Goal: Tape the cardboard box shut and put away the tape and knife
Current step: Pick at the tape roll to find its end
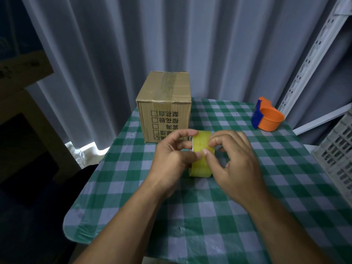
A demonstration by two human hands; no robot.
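Left hand [171,156], right hand [238,162], each grip pinching glossy yellow tape roll [201,167], taped corrugated cardboard box [164,103] behind

Cardboard box [177,119] front: upside-down Chinese print beside column of five checkboxes [155,126], lowest one crossed.

We see a table w/ a green-and-white checked cloth [247,216], its near-left corner rounded. Behind it hangs a pale grey pleated curtain [114,44]. Right side: a white slotted metal shelf upright [312,54], and lower down a grey plastic crate [337,149] w/ lattice walls, just beside the cloth's edge. Left: wooden furniture [24,73] in shadow, and crumpled clear plastic [80,151] at the curtain's foot.
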